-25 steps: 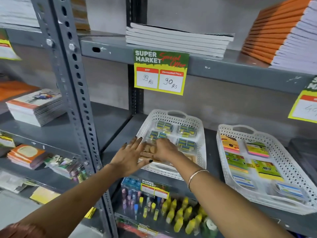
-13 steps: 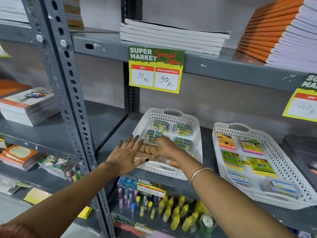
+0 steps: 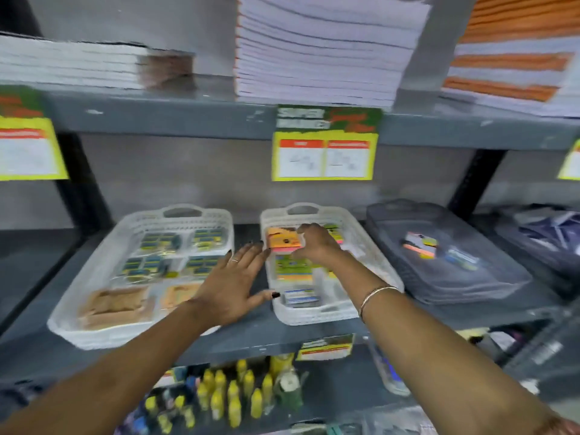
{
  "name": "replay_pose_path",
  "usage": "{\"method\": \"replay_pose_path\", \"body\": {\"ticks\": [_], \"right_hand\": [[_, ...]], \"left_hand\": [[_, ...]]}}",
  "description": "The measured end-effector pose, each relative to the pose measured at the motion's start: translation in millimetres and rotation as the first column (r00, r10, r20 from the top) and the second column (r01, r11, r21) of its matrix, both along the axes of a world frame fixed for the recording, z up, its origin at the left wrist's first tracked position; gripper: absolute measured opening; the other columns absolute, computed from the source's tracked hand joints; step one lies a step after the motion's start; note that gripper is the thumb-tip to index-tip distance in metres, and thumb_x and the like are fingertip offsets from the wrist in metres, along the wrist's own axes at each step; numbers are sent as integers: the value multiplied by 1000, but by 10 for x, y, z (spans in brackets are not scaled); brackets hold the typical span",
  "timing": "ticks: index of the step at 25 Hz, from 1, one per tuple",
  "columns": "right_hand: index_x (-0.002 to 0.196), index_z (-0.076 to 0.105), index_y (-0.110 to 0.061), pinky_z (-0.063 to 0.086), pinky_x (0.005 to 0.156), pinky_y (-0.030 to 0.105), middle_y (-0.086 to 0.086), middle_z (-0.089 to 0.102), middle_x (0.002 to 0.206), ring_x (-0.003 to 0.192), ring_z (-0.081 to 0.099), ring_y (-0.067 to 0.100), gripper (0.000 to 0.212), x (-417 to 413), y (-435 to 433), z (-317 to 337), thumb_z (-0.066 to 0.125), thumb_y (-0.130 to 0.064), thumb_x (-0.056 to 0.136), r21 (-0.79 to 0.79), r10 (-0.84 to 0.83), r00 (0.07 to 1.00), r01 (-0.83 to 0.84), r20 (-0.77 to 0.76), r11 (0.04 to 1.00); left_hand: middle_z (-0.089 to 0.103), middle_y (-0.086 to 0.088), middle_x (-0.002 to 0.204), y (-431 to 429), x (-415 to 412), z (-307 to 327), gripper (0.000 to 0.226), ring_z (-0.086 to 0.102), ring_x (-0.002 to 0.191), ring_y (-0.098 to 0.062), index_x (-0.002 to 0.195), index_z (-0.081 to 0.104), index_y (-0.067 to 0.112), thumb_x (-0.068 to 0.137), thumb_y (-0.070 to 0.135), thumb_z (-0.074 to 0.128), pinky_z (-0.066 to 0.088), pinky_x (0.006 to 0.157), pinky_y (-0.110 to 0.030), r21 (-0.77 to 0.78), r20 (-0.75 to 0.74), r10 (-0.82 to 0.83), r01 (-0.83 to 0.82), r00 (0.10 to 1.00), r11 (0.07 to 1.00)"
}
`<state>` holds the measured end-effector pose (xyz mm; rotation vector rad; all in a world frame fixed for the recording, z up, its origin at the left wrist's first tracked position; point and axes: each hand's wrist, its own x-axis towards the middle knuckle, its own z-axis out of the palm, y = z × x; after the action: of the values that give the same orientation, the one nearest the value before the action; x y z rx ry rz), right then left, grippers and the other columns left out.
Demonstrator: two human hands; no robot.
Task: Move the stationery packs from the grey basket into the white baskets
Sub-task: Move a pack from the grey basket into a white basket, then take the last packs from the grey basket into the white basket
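**Shelf stock: two white baskets, one grey basket**

Right hand [image 3: 314, 243]: reaches into the middle white basket [image 3: 370, 246], fingers resting on an orange pack [image 3: 283, 241] at its far end; whether it grips is unclear. Left hand [image 3: 233, 285]: flat, fingers spread, over the gap between baskets. Left white basket [image 3: 103, 262]: blue-yellow and tan packs. Grey basket [image 3: 489, 271], rightmost: two packs [image 3: 420, 244] remain. Above: price tag [image 3: 324, 146], stacked notebooks [image 3: 323, 48].

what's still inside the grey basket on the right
Two packs lie in the grey basket: an orange-edged pack and a bluish pack beside it. Blur hides their print; nothing covers them.
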<state>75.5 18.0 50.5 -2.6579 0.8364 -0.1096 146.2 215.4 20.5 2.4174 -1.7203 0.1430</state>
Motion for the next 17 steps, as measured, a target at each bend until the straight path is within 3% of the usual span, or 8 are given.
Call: {"method": "replay_pose_path", "body": {"ticks": [3, 9, 17], "right_hand": [[136, 46, -6, 42, 105, 34, 18, 47, 141, 132, 45, 31, 59, -550, -683, -9, 69, -22, 83, -9, -107, 994, 107, 2, 994], [126, 56, -4, 45, 102, 36, 19, 57, 133, 124, 54, 31, 49, -1591, -2206, -173, 65, -28, 85, -89, -235, 969, 228, -77, 970], [130, 50, -2, 40, 100, 33, 20, 55, 132, 124, 50, 32, 61, -1729, -3019, -510, 71, -29, 79, -105, -228, 964, 215, -135, 971]], "left_hand": [[0, -3, 160, -657, -447, -83, 80, 1, 147, -20, 148, 3, 21, 87, 61, 35, 8, 119, -42, 21, -11, -89, 89, 996, 996], [8, -3, 160, -2093, -1403, -238, 77, 3, 147, -21, 147, 13, 23, 86, 64, 37, 6, 118, -42, 77, 13, -264, 262, 964, 962], [0, 1, 160, -2509, -1612, -419, 81, -5, 147, -18, 147, 6, 29, 83, 69, 35, 3, 119, -42, 173, -16, -176, 176, 984, 969]]}}
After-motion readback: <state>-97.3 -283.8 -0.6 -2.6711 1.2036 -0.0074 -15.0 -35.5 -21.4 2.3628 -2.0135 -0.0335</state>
